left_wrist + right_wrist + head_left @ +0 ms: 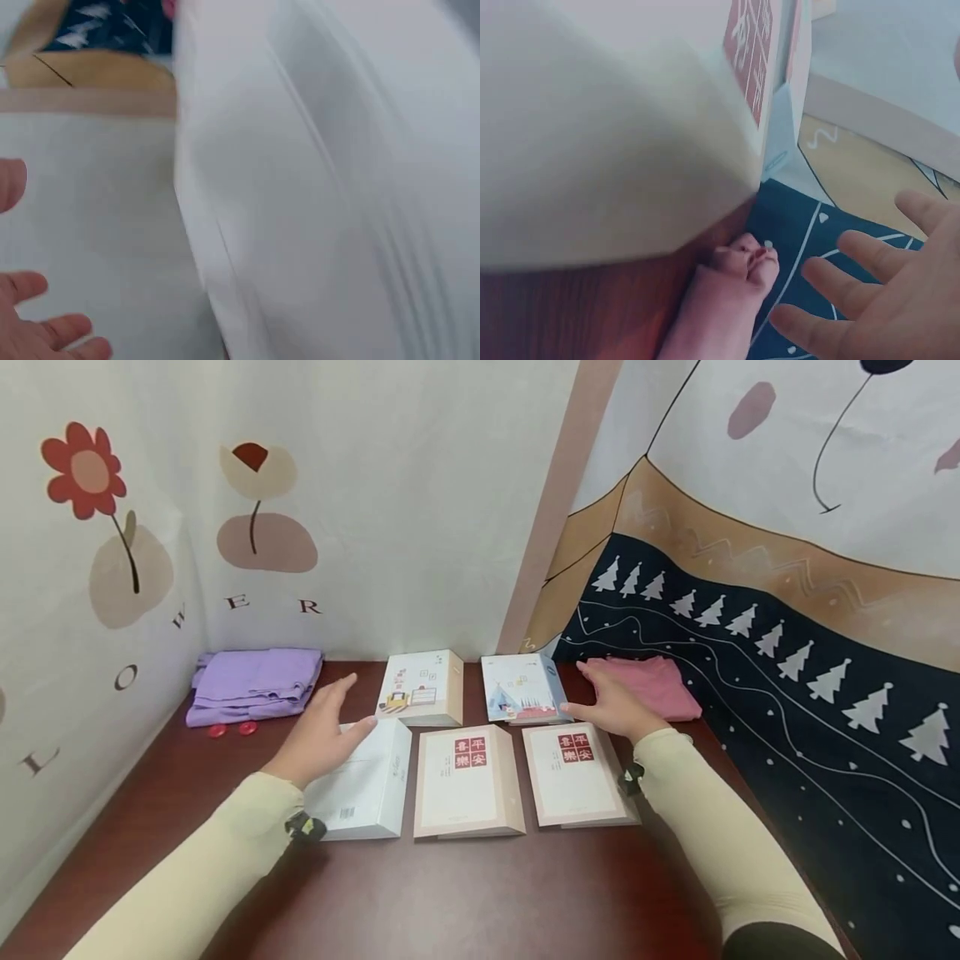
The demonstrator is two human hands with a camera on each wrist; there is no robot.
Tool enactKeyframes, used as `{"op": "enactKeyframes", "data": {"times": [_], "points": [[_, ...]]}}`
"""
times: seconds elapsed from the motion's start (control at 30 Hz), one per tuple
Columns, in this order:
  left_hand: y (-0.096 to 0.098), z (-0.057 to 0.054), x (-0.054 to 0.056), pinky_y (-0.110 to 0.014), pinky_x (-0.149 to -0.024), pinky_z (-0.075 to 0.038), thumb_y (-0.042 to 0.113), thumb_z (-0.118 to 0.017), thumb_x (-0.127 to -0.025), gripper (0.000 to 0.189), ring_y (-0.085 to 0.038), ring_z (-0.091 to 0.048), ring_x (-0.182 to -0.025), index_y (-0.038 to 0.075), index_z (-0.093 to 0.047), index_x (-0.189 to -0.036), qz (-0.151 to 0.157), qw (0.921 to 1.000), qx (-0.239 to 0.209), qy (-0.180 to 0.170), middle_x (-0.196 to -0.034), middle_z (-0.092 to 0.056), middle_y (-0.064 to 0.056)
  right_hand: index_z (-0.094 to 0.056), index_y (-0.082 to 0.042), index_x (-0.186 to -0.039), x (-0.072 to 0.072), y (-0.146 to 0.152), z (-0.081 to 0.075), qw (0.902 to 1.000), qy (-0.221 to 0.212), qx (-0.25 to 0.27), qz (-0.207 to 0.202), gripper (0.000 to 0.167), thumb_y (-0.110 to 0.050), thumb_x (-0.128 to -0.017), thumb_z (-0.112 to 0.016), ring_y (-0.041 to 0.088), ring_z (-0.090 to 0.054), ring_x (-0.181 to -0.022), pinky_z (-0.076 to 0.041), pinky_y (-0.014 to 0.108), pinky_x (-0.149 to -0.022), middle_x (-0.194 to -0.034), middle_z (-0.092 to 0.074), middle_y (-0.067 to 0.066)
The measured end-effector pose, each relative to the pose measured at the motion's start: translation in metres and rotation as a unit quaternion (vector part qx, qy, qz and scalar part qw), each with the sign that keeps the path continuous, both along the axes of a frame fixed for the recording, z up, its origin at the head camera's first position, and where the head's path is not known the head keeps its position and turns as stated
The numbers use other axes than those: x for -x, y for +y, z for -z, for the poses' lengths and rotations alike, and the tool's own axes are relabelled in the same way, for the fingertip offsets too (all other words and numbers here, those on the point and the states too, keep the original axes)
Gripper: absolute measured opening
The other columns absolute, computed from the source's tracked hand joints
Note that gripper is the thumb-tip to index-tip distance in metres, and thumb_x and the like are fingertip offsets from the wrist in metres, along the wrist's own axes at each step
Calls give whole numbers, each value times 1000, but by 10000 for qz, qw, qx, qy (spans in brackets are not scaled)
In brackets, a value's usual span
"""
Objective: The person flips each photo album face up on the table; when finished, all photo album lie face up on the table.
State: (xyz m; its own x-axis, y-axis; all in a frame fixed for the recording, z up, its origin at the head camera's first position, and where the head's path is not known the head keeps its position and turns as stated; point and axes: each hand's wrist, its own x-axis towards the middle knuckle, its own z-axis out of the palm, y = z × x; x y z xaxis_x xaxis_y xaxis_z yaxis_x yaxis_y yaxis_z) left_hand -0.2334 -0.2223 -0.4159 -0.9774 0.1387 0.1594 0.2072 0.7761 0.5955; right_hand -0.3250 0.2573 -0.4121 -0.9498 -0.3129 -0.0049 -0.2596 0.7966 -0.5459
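My left hand (321, 735) is held over the left side of a white book (363, 777) at the front left, its thumb and fingers spread apart. Whether it touches the cover cannot be told. In the left wrist view, the book's white side (300, 180) fills the right, beside my loose fingers (64, 330). My right hand (618, 706) is spread above the front right book (551, 785), which bears red square characters. Its thumb lies close to the blue-spined book (517, 685) behind. The right wrist view shows its fingers (855, 292) extended, holding nothing.
Between these stands another cream-edged book (450, 793) with red characters; an illustrated one (427, 681) stands behind. A folded purple cloth (255, 685) and two red discs (247, 727) lie at the left, a pink cloth (660, 685) at the right. Printed curtains back the dark table (465, 893).
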Motion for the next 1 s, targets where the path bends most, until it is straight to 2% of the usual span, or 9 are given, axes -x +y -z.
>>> {"op": "enactKeyframes", "data": {"times": [0.1, 0.23, 0.43, 0.53, 0.73, 0.9, 1.0], "points": [[22, -2, 7, -66, -123, -27, 31, -61, -106, 76, -47, -30, -154, 5, -24, -167, 34, 9979, -621, -182, -167, -29, -29, -21, -4, -168, 8, -6, 3, 9998, -200, -48, 37, 100, -50, -96, -73, 43, -22, -159, -23, 61, -127, -172, -23, 24], [48, -5, 18, -62, -124, -28, 19, -53, -108, 64, -45, -33, -153, 5, -28, -165, 186, 9928, -1147, -286, -167, -31, -26, -21, -6, -168, 18, -14, 5, 9992, -387, 73, 76, 98, -49, -97, -73, 44, -21, -159, -22, 61, -128, -172, -23, 25], [81, -2, 36, -56, -123, -36, 16, -45, -110, 58, -41, -34, -155, 10, -29, -166, 436, 9789, -1844, -759, -171, -29, -19, -24, -7, -168, 32, -26, 6, 9981, -564, 265, -8, 97, -47, -96, -75, 42, -31, -156, -26, 59, -127, -169, -31, 24], [98, 2, 44, -55, -122, -37, 16, -43, -111, 56, -40, -37, -154, 13, -30, -166, 503, 9727, -2033, -1001, -170, -30, -19, -25, -7, -167, 38, -31, 6, 9970, -699, 317, -45, 96, -46, -96, -75, 42, -37, -152, -30, 58, -125, -166, -36, 25], [137, 8, 59, -55, -123, -36, 9, -44, -107, 57, -40, -43, -150, 13, -35, -163, 506, 9658, -2099, -1439, -164, -40, -21, -26, -10, -168, 41, -41, 5, 9928, -1186, -144, -44, 95, -51, -96, -72, 40, -34, -154, -29, 58, -126, -167, -36, 25], [162, 13, 77, -54, -123, -36, 10, -49, -108, 58, -39, -41, -151, 14, -35, -164, 693, 9653, -1908, -1646, -162, -42, -22, -27, -10, -168, 44, -43, 8, 9914, -1177, -561, -141, 92, -54, -98, -68, 40, -30, -157, -24, 58, -128, -170, -31, 23], [170, 18, 87, -51, -120, -41, 11, -49, -108, 59, -38, -47, -146, 14, -34, -164, 800, 9653, -1750, -1767, -159, -45, -24, -28, -11, -168, 47, -45, 9, 9900, -1231, -673, -147, 93, -58, -97, -67, 40, -27, -158, -22, 59, -129, -171, -28, 21]]}}
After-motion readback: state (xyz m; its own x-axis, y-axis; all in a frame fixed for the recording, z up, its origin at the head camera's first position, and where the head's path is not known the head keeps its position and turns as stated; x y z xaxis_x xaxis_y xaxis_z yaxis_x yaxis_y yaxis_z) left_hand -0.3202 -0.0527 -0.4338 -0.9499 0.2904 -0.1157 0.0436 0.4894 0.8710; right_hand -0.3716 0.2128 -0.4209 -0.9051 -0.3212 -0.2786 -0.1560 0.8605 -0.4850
